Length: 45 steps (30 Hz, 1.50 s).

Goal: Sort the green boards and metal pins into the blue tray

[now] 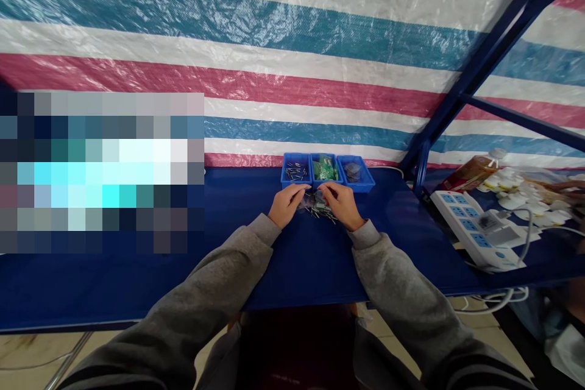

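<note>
Close together on the blue table, my left hand (284,205) and my right hand (342,203) face each other with fingers pinched. Between them is a small clear plastic bag (309,200), which both seem to grip by its edges; its contents are too small to tell. A loose pile of screw-like metal pieces (322,213) lies just below the fingertips. Behind my hands stand three blue bins: the left bin (284,178) holds similar metal pieces, the middle bin (339,172) green packets (325,167), and the right bin (365,183) clear plastic bags (351,172).
On the right are a white power strip (466,225) with a plugged-in adapter, a bottle (473,170) lying tilted, and several white parts (516,189). A blue metal frame (457,97) rises there. Striped sheeting (292,36) hangs behind. The left side is pixelated.
</note>
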Motion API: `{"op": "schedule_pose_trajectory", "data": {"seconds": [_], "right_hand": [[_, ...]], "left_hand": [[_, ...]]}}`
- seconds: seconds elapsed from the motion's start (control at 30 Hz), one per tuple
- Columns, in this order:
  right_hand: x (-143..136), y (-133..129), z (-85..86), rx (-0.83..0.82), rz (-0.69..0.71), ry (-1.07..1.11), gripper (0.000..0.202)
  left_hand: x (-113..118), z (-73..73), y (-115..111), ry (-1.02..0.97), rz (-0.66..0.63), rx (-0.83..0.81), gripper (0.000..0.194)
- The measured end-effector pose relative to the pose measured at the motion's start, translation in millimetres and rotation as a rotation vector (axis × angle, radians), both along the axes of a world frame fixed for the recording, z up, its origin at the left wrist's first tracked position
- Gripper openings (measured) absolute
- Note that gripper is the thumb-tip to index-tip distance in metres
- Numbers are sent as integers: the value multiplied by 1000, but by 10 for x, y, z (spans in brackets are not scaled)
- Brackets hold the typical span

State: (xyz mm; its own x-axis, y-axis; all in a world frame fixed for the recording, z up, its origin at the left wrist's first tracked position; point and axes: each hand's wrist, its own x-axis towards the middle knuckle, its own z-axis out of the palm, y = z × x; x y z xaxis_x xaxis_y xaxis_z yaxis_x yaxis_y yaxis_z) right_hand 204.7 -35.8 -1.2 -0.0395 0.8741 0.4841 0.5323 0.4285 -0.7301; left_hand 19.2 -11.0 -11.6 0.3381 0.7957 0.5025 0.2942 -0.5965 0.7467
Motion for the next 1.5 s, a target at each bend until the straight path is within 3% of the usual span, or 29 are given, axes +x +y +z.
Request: {"op": "schedule_pose_trajectory", "data": {"seconds": [0.1, 0.33, 0.5, 0.77, 1.03, 1.17, 1.33, 1.5], "right_hand": [[4, 0, 1, 5, 1, 11, 28], [-20, -1, -19, 2, 115, -32, 20], [-61, -7, -42, 6, 191, -92, 26], [-42, 1, -62, -28, 131, 17, 28], [-74, -25, -43, -40, 114, -30, 31], [-63, -24, -24, 1, 44, -42, 31], [-47, -10, -27, 21, 8, -28, 29], [-46, -7, -64, 11, 93, -15, 20]], "left_hand": [[-17, -6, 20, 15, 33, 52, 31], [-17, -21, -17, -64, 21, -43, 31], [-8, -5, -49, -107, 0, -73, 29], [37, -47, 24, -407, -52, -340, 39], [90, -47, 30, -503, -57, -392, 39], [50, -37, 45, -390, -111, -380, 39], [-4, -55, 52, -122, 3, -117, 30], [-7, -47, 26, -138, -25, -201, 34]]}}
